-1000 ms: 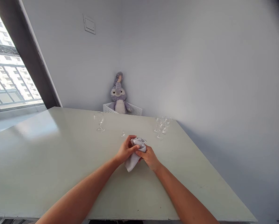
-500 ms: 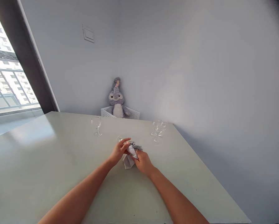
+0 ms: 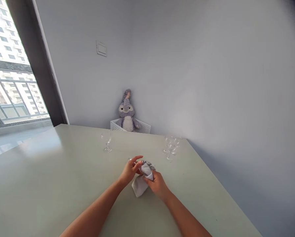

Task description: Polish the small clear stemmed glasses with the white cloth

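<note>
My left hand (image 3: 129, 171) is curled round a clear stemmed glass (image 3: 129, 159). Only a small part of the glass shows beyond the fingers; the cloth and hand hide most of it. A pale grey-white cloth (image 3: 139, 186) is bunched against the glass, one corner hanging toward me. My right hand (image 3: 158, 185) grips this cloth, thumb on top, close beside the left hand. Both hands are above the middle of the table.
One wine glass (image 3: 107, 144) stands upright at the back left of the pale table (image 3: 70, 184). Several more glasses (image 3: 169, 149) cluster at the back right. Behind the table edge, a plush toy (image 3: 127, 115) sits in a white perforated basket (image 3: 144, 128) by the wall.
The cloth has turned and spread in my hands, showing more of its pale side. My right hand's hold has shifted slightly. The whole view has tilted up and to the left.
</note>
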Demonstrator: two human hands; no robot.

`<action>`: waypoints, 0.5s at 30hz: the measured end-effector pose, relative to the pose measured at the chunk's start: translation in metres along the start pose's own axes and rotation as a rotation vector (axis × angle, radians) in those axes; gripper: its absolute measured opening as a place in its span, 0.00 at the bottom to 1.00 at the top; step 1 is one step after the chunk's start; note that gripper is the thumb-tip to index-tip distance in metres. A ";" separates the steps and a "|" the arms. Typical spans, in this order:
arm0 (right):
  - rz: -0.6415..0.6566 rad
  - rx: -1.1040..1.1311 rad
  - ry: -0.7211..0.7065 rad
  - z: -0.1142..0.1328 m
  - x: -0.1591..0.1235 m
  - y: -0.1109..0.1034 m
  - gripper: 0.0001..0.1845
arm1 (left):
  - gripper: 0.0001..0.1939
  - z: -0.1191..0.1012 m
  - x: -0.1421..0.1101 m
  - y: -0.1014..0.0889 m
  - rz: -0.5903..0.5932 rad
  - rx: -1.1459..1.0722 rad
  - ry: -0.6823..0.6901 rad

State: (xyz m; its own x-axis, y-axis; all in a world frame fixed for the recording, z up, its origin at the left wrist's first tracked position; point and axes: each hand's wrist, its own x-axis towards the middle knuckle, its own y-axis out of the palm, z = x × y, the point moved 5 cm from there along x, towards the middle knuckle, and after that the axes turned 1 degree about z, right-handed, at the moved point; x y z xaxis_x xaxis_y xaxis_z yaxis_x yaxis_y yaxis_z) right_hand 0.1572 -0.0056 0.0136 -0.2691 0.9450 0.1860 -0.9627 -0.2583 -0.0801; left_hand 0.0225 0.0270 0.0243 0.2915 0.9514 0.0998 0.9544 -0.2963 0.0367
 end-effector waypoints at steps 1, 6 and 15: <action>-0.022 -0.089 -0.033 0.000 0.000 0.000 0.07 | 0.26 0.003 0.000 0.000 0.000 0.017 -0.034; -0.055 0.304 0.152 -0.012 0.005 -0.006 0.14 | 0.24 -0.002 -0.005 0.009 0.108 -0.037 0.003; -0.079 0.159 0.101 0.003 -0.002 -0.001 0.16 | 0.23 0.008 0.001 0.002 0.003 0.069 -0.036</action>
State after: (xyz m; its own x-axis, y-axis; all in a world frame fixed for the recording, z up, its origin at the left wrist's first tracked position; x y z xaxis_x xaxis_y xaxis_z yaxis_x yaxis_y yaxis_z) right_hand 0.1588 -0.0082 0.0167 -0.1957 0.9769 0.0858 -0.9752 -0.2030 0.0877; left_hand 0.0251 0.0282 0.0162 0.2956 0.9532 0.0638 0.9552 -0.2940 -0.0328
